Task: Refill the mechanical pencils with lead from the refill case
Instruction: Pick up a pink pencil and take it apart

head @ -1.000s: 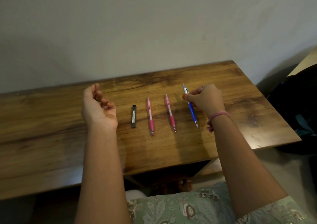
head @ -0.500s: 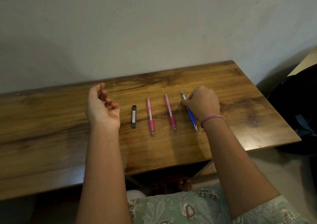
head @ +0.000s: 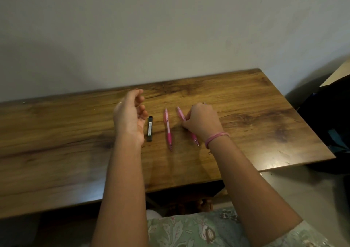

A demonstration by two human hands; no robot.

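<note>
On the wooden desk (head: 255, 118) lie a small black lead refill case (head: 150, 128) and, to its right, a pink mechanical pencil (head: 167, 128). A second pink pencil (head: 180, 113) lies further right. My right hand (head: 202, 122), with a pink band on the wrist, covers its middle, fingertips closed on the barrel. The blue pencil is out of sight, hidden behind that hand or wrist. My left hand (head: 130, 118) hovers just left of the refill case, palm turned right, fingers loosely curled and holding nothing.
The desk stands against a plain wall. A dark bag or chair (head: 329, 118) sits off the desk's right end. The desk's front edge runs just above my lap and floral clothing (head: 198, 231).
My right hand set the blue pencil down on the desk, then slid left onto the right pink pencil. My left hand rose slightly and drifted right toward the refill case.
</note>
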